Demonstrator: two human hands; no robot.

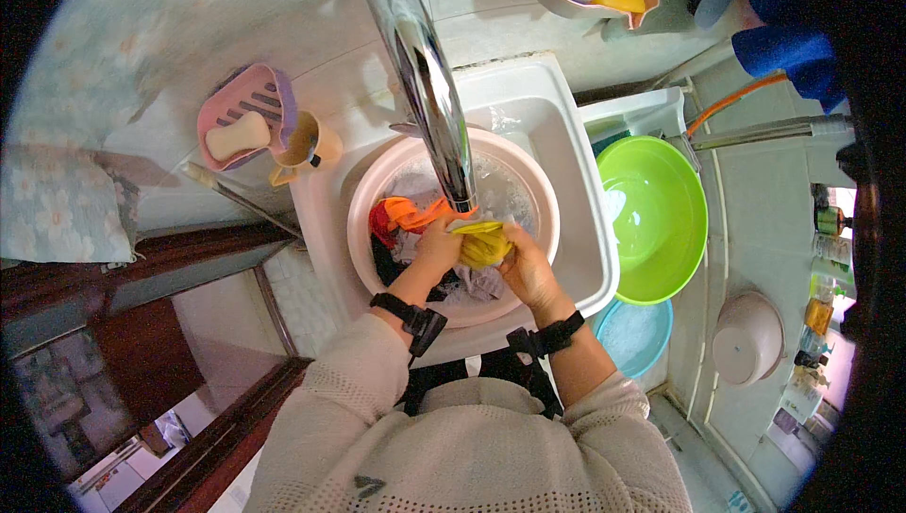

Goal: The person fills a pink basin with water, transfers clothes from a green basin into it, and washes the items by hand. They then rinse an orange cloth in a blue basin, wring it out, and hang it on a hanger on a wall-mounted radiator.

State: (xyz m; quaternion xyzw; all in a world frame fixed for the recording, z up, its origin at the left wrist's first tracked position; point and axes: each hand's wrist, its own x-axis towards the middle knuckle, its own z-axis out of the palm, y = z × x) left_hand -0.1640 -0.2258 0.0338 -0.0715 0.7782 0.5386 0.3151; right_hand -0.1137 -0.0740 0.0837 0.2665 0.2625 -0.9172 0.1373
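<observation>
A bunched yellow cloth (484, 247) is stretched between my two hands, over a pale pink basin (364, 272). My left hand (437, 247) grips its left end, and my right hand (525, 265) pinches its right side. Sudsy water (513, 194) fills the basin. In it lie an orange and red cloth (405, 216), grey fabric (481, 283) and a dark cloth (386, 263), partly hidden by my left hand and forearm. The spout of a chrome faucet (432, 81) ends just above the yellow cloth.
The basin sits in a white sink (587, 194). At right are a green basin (662, 223) and a blue basin (637, 336) with suds. To the left, a pink soap dish (248, 99) holds a soap bar (238, 136), beside a yellowish mug (311, 141). Bottles (820, 311) line the right side.
</observation>
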